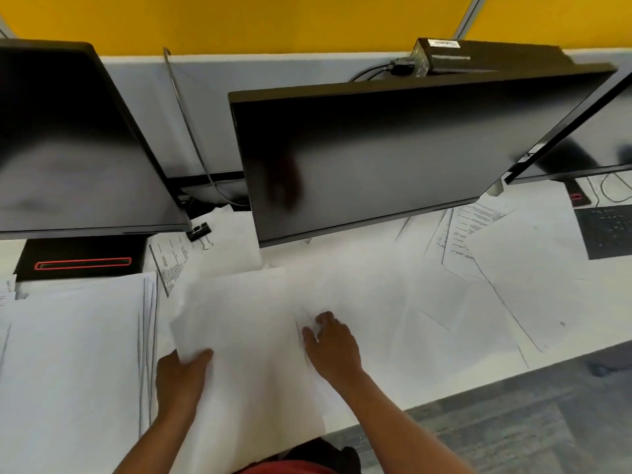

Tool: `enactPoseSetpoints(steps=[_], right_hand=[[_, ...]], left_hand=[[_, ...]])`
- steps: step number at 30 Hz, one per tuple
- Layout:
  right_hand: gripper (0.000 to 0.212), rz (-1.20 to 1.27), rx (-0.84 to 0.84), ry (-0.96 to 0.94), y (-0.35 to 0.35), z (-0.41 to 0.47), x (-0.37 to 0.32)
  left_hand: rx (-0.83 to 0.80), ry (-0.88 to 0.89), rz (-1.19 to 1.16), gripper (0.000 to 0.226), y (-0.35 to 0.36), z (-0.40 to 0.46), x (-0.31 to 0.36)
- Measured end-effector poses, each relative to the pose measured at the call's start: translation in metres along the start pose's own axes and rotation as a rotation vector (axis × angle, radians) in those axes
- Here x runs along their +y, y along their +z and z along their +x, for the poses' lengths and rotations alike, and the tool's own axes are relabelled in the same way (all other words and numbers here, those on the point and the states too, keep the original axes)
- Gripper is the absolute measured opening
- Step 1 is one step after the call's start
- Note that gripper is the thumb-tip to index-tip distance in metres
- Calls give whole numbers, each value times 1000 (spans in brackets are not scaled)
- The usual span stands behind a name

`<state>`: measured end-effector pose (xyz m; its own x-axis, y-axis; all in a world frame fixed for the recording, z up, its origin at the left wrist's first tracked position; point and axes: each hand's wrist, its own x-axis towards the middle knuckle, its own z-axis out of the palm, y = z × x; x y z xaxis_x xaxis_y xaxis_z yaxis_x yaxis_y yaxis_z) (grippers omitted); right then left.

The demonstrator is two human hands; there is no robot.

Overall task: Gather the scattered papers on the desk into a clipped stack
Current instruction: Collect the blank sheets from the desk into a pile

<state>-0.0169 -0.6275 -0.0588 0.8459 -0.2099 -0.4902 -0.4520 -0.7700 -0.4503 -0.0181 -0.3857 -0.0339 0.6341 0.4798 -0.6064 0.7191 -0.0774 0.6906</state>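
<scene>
Hands: left hand (183, 374) grips the near-left edge of a sheaf of papers (246, 336), thumb curled over the top sheet, fingers hidden beneath; right hand (330, 343) presses on the sheaf's right side with fingers bent, perhaps pinching a sheet edge, though I cannot tell for sure.
Sheaf: lies on the worktop (376, 405) straight before the person, near edge overhanging toward the body.
Loose sheets: printed pages (468, 230) lie fanned to the right under the middle monitor (393, 155); another printed page (171, 261) lies left of centre; a further pile (75, 354) sits at the left, edges uneven.
Binder clip: black clip (200, 232) rests near the foot of the left monitor (68, 142), well apart from both hands.
Stage: gathering looks partly done; nothing is clipped.
Risk: sheets could slide off the near edge or crease, since the sheaf overhangs and only one side is firmly held; skewed edges would hinder clipping.
Unclear: motion blur softens the papers; white sheets on white worktop hide their outlines; print is unreadable; the keyboard (607, 230) is cut off at right.
</scene>
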Motion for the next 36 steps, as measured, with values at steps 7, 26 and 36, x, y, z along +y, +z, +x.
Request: enactPoseSetpoints(steps=[7,26,36], right_hand=[[75,-123,47,22,12,-3,-27],[86,455,-183,56,-32,20,-17],[35,642,-311,237,-69,-23,6]], left_hand=[[-8,-57,-133,27,22,-29,-4],[-504,331,67,47,-12,-37,21],[-546,476,330,37,-15,38,41]])
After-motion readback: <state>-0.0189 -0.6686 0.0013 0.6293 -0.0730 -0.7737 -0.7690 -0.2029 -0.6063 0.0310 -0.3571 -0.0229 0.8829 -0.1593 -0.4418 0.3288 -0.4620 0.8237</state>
